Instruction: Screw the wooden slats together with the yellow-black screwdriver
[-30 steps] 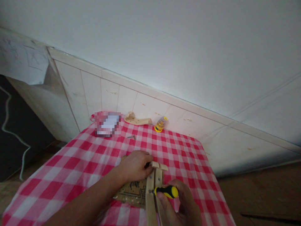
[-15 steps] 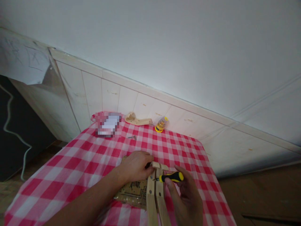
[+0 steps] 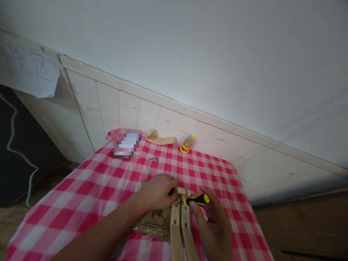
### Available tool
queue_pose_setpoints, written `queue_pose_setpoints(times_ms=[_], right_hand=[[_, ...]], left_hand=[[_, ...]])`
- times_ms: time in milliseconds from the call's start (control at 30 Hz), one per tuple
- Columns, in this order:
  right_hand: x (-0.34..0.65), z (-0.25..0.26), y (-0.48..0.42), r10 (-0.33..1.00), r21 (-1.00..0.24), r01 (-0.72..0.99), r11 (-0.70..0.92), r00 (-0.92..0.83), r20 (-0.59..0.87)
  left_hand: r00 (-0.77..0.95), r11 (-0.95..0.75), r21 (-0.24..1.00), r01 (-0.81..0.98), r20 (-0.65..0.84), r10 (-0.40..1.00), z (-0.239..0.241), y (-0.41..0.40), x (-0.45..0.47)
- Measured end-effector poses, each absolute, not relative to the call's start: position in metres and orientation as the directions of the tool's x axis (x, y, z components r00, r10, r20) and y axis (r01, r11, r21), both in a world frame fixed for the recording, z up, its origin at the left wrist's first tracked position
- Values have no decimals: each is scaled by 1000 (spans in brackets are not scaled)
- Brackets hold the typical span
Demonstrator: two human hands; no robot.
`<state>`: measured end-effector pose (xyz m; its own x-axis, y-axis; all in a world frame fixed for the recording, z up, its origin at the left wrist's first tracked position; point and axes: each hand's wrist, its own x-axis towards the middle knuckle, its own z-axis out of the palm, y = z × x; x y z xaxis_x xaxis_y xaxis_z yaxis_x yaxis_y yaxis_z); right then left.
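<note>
Two bent, pale wooden bars point(image 3: 176, 226) with dark screw heads lie side by side in front of me. My left hand point(image 3: 159, 190) is closed on their far end, its thumb pressed against the wood. Between finger and thumb, my right hand point(image 3: 213, 221) grips a black and yellow screwdriver point(image 3: 199, 199). Its shaft points left, and the tip is at the upper screw of the left bar; whether it sits in the slot is too small to tell. Under my left wrist lies a brown, printed, plastic-wrapped packet point(image 3: 153, 223), partly hidden.
The table wears a red and white checked cloth point(image 3: 89, 188). Toward the wall stand a yellow-capped screwdriver bit holder point(image 3: 187, 144), a curved wooden piece point(image 3: 161, 139) and a blurred-out phone-like object point(image 3: 127, 144). Some small screws point(image 3: 154, 158) lie nearer. A white panelled wall point(image 3: 127, 112) closes off the back.
The screwdriver has shifted slightly left and up, bringing its tip to the upper screw. My right hand moved with it; the left still grips the wood. The view has shifted a little.
</note>
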<state>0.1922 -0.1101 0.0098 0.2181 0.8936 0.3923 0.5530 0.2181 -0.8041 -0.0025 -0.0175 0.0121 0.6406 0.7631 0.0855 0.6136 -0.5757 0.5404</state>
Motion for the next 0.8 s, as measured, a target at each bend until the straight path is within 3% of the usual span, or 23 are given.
queue_pose_setpoints(times_ms=[500, 800], right_hand=[[189, 21, -111, 921, -770, 563, 299, 41, 388], [184, 25, -108, 876, -725, 590, 354, 62, 478]], left_hand=[[638, -570, 540, 619, 77, 766, 10, -17, -2], [638, -585, 520, 623, 96, 764, 11, -17, -2]])
